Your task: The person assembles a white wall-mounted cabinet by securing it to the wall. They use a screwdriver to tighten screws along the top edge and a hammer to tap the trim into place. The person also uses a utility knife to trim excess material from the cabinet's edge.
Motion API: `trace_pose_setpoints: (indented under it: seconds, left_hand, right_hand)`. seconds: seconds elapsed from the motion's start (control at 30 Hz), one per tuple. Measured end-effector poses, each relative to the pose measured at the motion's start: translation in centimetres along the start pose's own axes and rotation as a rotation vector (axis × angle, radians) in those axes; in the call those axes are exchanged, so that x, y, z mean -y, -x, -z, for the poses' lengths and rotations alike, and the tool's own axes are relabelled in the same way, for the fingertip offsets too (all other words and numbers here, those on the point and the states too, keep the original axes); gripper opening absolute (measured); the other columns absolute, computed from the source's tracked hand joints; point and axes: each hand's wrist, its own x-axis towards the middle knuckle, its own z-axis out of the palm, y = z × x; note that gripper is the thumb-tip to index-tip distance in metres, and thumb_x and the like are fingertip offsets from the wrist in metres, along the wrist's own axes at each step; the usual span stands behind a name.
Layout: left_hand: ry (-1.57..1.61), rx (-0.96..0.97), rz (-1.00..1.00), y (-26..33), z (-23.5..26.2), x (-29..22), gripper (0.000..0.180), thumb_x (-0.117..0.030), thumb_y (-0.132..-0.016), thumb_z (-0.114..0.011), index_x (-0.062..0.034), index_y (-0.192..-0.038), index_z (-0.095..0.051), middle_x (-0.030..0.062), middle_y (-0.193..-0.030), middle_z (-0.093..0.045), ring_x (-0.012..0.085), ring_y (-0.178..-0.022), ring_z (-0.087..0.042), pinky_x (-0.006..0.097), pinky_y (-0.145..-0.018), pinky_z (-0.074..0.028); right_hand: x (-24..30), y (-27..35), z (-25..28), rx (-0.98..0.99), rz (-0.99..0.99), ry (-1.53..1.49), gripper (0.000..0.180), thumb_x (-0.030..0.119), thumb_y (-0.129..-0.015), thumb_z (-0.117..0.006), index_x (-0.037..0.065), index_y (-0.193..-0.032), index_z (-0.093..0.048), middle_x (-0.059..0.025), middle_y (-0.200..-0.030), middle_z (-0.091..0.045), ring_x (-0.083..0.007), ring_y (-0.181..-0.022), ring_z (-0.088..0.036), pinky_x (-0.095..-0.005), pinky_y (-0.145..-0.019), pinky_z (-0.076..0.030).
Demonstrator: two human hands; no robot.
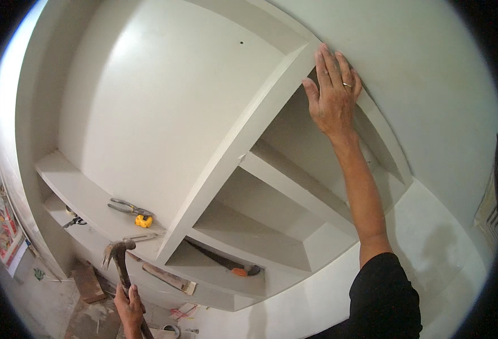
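Note:
My left hand (129, 309), at the lower left, is wrapped round the handle of a claw hammer (124, 274). The hammer stands upright, head at the top, in front of the lower shelves. High on the right, my right hand (335, 99) lies open with fingers stretched out against the edge of a white built-in shelf unit (221, 166). A ring shows on one finger. Pliers (123, 207) and a small yellow tool, perhaps a tape measure (144, 221), rest on a shelf above the hammer head. Thin metal pieces (140, 237) lie close to the head.
A saw-like tool with an orange part (239, 272) lies in a lower compartment. Left of it is a long flat tool (163, 275). A dark tool (75, 220) sits on the left shelf. A brown block (88, 283) and pinkish wires (184, 311) are below.

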Motion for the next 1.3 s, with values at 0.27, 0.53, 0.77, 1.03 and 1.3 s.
trace_pose_setpoints:
  seconds: [0.27,0.53,0.77,1.03,1.3]
  left_hand:
    - [-0.426,-0.14,0.067,0.3,4.9,5.8,0.028,-0.021,-0.102,-0.058,0.0044,-0.092,-0.051,0.0125,-0.078,-0.05,0.0238,-0.071,-0.052,0.039,-0.064,-0.043]
    - [-0.477,-0.109,-0.067,0.7,5.9,8.7,0.019,-0.015,-0.099,-0.058,0.0031,-0.095,-0.055,0.011,-0.076,-0.056,0.0198,-0.071,-0.052,0.037,-0.066,-0.043]
    - [-0.329,-0.011,0.036,1.0,3.9,8.5,0.018,-0.015,-0.098,-0.059,0.0018,-0.09,-0.057,0.0104,-0.075,-0.058,0.0189,-0.069,-0.052,0.036,-0.064,-0.042]
    - [-0.49,0.003,-0.014,3.1,5.4,8.4,0.026,-0.021,-0.099,-0.06,0.004,-0.095,-0.058,0.0163,-0.078,-0.058,0.0256,-0.072,-0.054,0.041,-0.066,-0.043]
    - [-0.498,-0.053,0.115,6.4,6.8,7.1,0.031,-0.025,-0.101,-0.059,0.0052,-0.099,-0.056,0.0164,-0.081,-0.058,0.0249,-0.076,-0.057,0.041,-0.071,-0.046]
  right_hand:
    - [0.1,0.6,1.3,0.058,-0.019,0.056,0.055,0.046,-0.099,-0.055,0.008,-0.139,-0.059,-0.0044,-0.149,-0.052,-0.0312,-0.135,-0.043,-0.0547,-0.111,-0.029]
    - [1.8,-2.5,-0.6,0.009,0.013,0.024,0.059,0.049,-0.097,-0.057,0.006,-0.138,-0.058,-0.0059,-0.147,-0.053,-0.0305,-0.13,-0.047,-0.0527,-0.105,-0.034]
    - [0.6,-3.0,-0.1,0.065,0.031,0.037,0.055,0.045,-0.099,-0.056,0.007,-0.138,-0.058,-0.004,-0.146,-0.055,-0.0286,-0.128,-0.048,-0.0517,-0.106,-0.03]
    - [2.1,0.6,0.4,0.165,0.089,-0.033,0.056,0.043,-0.103,-0.05,0.007,-0.146,-0.051,-0.008,-0.157,-0.043,-0.031,-0.146,-0.036,-0.0538,-0.119,-0.022]
    - [11.8,7.9,3.6,0.453,0.333,-0.377,0.065,0.049,-0.104,-0.041,0.001,-0.149,-0.045,-0.0149,-0.161,-0.034,-0.0312,-0.152,-0.023,-0.0507,-0.124,-0.016]
